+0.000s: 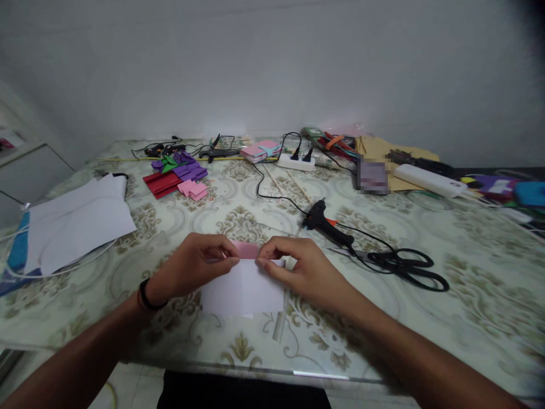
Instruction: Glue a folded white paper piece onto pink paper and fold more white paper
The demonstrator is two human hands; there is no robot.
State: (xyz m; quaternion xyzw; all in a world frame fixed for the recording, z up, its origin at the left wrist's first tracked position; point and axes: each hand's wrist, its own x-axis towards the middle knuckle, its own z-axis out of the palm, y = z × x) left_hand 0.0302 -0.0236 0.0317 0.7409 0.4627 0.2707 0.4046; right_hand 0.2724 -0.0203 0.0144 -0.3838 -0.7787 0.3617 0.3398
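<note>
Between both hands is a small piece of pink paper (246, 250), pinched near its two ends. My left hand (203, 262) grips its left side, thumb and fingertips together. On the right side, my right hand (296, 262) does the same, partly hiding the paper's edge. Under the fingertips lies a white sheet of paper (242, 292) with a faint crease down its middle, flat on the table. A black glue gun (327, 224) rests beyond my right hand, and black-handled scissors (395, 262) lie to the right of it.
Folded purple paper pieces (189, 169), red paper (162, 183) and pink slips (192, 190) sit at the back left. White sheets (80, 218) lie far left. A power strip (296, 163) with plugged cords stands near the wall. The table's front edge (255, 369) is close to me.
</note>
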